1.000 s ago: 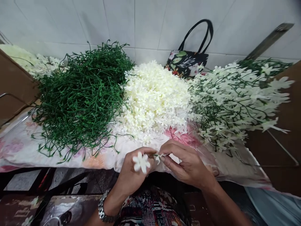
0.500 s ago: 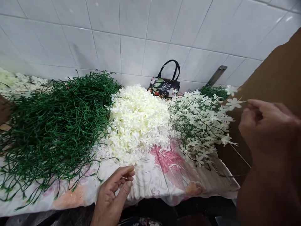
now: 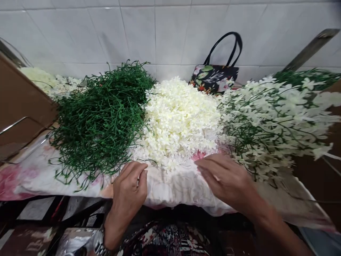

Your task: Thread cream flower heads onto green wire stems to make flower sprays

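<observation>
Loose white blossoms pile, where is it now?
In the head view, centre, the white blossoms pile lies between the green stems on its left and the flowered sprays on its right.

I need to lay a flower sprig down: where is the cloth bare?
Bare cloth lies between the left hand and right hand, in front of the white flowers. Another patch sits front-left, below the green stems. The back is crowded by piles, sprigs and bag.
</observation>
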### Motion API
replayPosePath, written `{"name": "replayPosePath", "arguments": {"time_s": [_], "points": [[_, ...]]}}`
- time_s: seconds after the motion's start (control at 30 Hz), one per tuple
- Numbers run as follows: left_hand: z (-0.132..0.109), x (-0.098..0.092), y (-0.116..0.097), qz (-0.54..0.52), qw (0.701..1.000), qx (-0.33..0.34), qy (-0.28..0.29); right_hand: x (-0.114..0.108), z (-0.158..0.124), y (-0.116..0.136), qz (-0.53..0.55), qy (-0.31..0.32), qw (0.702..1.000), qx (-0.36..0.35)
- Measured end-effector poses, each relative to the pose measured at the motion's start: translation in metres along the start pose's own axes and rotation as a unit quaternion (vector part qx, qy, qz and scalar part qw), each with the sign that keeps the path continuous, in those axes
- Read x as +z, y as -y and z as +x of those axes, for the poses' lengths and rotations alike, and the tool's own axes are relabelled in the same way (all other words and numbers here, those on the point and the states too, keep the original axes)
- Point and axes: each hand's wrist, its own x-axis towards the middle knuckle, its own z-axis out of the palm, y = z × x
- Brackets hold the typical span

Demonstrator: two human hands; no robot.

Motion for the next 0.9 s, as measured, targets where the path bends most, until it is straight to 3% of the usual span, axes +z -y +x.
{"name": "replayPosePath", "arguments": {"time_s": [0.03, 0.13, 0.3, 0.4, 0.53, 0.63, 0.83, 0.9], "points": [[0.0, 0.0, 0.003, 0.042, 0.999, 0.018, 0.009, 0.013, 0.003, 0.004, 0.019, 0.044, 0.999, 0.0], [0.0, 0.0, 0.008, 0.13, 0.99, 0.042, 0.046, 0.04, 0.012, 0.007, 0.028, 0.095, 0.995, 0.005], [0.0, 0.004, 0.003, 0.116, 0.989, 0.063, 0.061, 0.058, 0.022, 0.009, -0.016, 0.164, 0.986, 0.009], [0.0, 0.007, -0.001, 0.07, 0.994, 0.06, 0.05, 0.06, 0.021, 0.009, 0.0, 0.145, 0.989, 0.002], [-0.002, 0.011, -0.01, -0.024, 0.998, 0.037, 0.047, 0.055, 0.013, 0.006, 0.118, 0.08, 0.988, 0.056], [-0.001, 0.016, -0.019, -0.096, 0.994, 0.006, 0.058, 0.05, 0.01, 0.006, 0.239, 0.071, 0.96, 0.126], [0.003, 0.031, -0.036, -0.224, 0.967, -0.028, 0.118, 0.048, 0.003, 0.023, 0.436, 0.083, 0.86, 0.253], [0.002, 0.033, -0.037, -0.228, 0.964, -0.049, 0.129, 0.045, -0.003, 0.023, 0.433, 0.093, 0.861, 0.252]]}}
